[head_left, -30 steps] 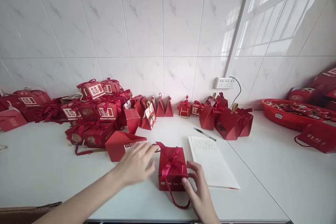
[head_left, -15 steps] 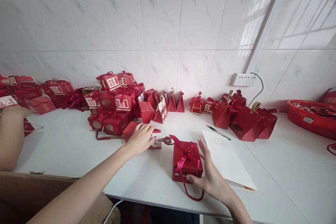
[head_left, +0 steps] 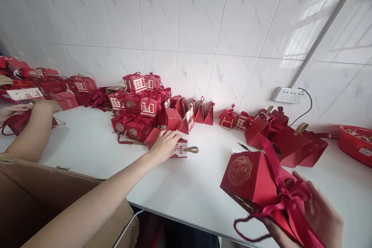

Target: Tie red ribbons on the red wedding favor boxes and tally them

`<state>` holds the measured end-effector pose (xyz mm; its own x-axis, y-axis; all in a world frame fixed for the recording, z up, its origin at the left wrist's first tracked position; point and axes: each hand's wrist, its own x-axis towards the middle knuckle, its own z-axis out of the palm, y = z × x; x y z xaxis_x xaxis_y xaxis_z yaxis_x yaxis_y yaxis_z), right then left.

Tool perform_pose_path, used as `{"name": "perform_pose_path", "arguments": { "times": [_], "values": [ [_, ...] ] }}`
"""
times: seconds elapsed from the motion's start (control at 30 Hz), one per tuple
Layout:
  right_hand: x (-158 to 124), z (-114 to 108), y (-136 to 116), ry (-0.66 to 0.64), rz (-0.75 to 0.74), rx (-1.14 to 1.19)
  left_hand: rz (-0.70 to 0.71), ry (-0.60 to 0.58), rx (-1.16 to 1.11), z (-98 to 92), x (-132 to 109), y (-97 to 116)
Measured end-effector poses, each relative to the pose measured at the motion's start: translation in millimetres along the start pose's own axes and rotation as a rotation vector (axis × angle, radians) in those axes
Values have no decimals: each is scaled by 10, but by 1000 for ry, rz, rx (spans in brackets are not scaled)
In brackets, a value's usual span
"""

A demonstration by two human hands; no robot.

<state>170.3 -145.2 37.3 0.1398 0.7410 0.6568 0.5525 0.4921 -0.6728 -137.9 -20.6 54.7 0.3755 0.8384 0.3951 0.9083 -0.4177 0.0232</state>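
In my right hand [head_left: 318, 211] a red gift box [head_left: 244, 174] is lifted off the table and tilted, fingers wrapped round its ribbon side. A glossy red bow, a gold round emblem and a twisted cord handle show on it. My left hand [head_left: 165, 144] closes over another red box [head_left: 153, 136], which lies on its side on the white table [head_left: 174, 186]. That box has a white printed panel and a tan loop [head_left: 192, 149] pointing right. My left fingertips are partly hidden behind it.
Stacked red ribboned boxes [head_left: 135, 108] stand behind my left hand. More red boxes [head_left: 290, 143], a pen [head_left: 244, 146] and a red basin [head_left: 356, 143] are at right. A cardboard box [head_left: 95, 197] sits at front left. Another person's arm [head_left: 36, 131] reaches in at left.
My right hand has picked the bow-tied gift box up from the table, brought it right and nearer, and turned it. My left hand stays on its box. The view has swung left.
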Motion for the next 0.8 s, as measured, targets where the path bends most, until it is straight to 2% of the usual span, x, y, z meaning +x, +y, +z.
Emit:
{"name": "perform_pose_path", "arguments": {
  "times": [0.07,0.13,0.2,0.3,0.37,0.47,0.53,0.63,0.7,0.8],
  "values": [
    [-67,17,27,-77,49,-13,-50,71,-41,-39,20,13],
    [-141,152,102,-236,84,-42,-130,167,-128,-76,36,26],
    [-217,326,219,-378,48,-50,-233,264,-280,-104,44,40],
    [-298,479,364,-459,-5,-36,-408,317,-555,-117,48,66],
    [-307,464,378,-452,-16,7,-489,294,-686,-101,50,83],
    [-236,361,307,-382,27,118,-482,247,-794,-51,54,89],
    [-140,315,260,-289,66,144,-441,163,-813,-20,54,80],
    [55,321,228,-194,34,75,-391,-17,-798,-3,43,63],
    [209,353,195,-211,-25,15,-358,-66,-781,-5,32,59],
    [472,431,74,-267,-148,-36,-326,-54,-735,-3,25,59]
  ]
}}
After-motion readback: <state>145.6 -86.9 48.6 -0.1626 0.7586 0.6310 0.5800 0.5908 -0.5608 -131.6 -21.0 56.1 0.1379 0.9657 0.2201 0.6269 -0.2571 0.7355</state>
